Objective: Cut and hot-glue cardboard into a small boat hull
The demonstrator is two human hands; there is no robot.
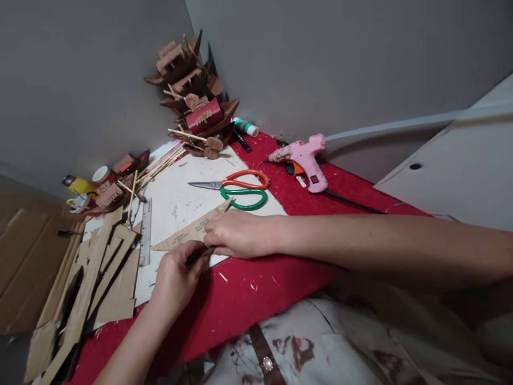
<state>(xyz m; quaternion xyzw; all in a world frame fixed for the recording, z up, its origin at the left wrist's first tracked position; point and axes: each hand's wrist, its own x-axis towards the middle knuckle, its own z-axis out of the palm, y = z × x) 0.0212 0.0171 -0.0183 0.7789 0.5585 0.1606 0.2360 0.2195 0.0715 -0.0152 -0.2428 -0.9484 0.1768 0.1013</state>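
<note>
My left hand is closed on a small dark brown piece, mostly hidden by the fingers. Its other end is pinched by my right hand, whose fingers meet the left ones above the near edge of the white sheet. Just beyond the hands, a pointed strip of printed cardboard lies on the sheet, partly covered by my right hand. Farther back rest scissors with one orange and one green handle, blades toward the left.
A pink glue gun lies on the red cloth at the right. Brown model boats stand at the back. On the left are a clear ruler, cardboard offcuts, cups and thin sticks.
</note>
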